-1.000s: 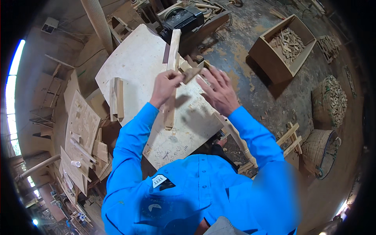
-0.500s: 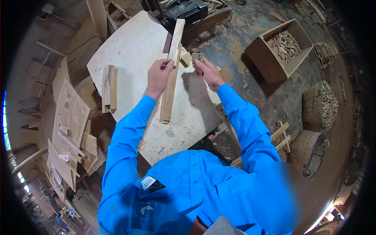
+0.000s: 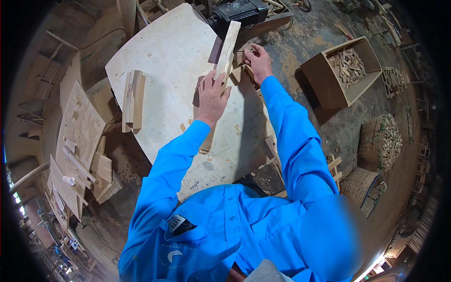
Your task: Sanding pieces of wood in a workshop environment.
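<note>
A long pale wooden strip [image 3: 228, 49] lies lengthwise over the whitish work table [image 3: 164, 51]. My left hand [image 3: 213, 101] lies across its middle, fingers on one side and thumb on the other, covering part of it. Beyond the strip's right side, my right hand [image 3: 259, 65] is closed, pinching a small flat brownish piece [image 3: 243, 54]; its exact kind does not show. Just below that piece, a small wooden block [image 3: 236, 75] sits close to the strip. A dark slot-like strip [image 3: 215, 50] shows in the table beside the wood.
Several wooden bars [image 3: 134, 101] lie together at the table's left. A black motor [image 3: 239, 15] stands at the far edge. On the right are a wooden box [image 3: 324, 84] of offcuts and woven baskets [image 3: 373, 145]. Boards [image 3: 80, 122] are stacked at left.
My left hand has gone from a fingertip pinch to lying across the strip. My right hand has moved farther away with the small piece. The view has shifted slightly.
</note>
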A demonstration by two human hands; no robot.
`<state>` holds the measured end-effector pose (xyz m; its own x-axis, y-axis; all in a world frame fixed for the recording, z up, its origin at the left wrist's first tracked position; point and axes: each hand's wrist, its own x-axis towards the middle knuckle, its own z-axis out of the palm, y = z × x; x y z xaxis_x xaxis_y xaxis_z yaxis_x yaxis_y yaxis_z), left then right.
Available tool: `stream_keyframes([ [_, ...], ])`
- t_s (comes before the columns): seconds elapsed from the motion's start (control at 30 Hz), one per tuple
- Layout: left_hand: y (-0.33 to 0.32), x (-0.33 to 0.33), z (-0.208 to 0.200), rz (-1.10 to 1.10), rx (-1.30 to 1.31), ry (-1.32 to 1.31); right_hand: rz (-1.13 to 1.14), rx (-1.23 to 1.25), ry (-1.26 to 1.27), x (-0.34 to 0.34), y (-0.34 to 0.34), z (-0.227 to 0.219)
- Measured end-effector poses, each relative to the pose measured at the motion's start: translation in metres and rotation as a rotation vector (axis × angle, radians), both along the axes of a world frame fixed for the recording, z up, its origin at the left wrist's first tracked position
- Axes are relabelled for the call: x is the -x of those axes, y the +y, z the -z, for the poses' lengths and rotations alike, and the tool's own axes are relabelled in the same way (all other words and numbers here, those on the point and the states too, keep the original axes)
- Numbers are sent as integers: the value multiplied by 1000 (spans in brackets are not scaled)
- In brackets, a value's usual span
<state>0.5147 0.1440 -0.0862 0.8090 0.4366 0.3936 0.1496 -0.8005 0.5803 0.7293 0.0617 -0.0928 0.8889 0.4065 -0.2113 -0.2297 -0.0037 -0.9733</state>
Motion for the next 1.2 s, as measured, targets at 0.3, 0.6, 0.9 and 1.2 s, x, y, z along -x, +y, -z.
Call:
stream_keyframes([
  [0.3,6,2,-1,22,-66,-17,61,-78,96,15,-13,-18],
  [0.6,6,-36,-24,239,-133,-161,-42,64,-36,57,-33,-59],
  [0.9,0,-50,-24,114,909,-107,-233,-129,179,29,-44,-44],
  [1.2,28,-35,-5,-32,77,-16,-143,-5,2,-12,-10,-8],
])
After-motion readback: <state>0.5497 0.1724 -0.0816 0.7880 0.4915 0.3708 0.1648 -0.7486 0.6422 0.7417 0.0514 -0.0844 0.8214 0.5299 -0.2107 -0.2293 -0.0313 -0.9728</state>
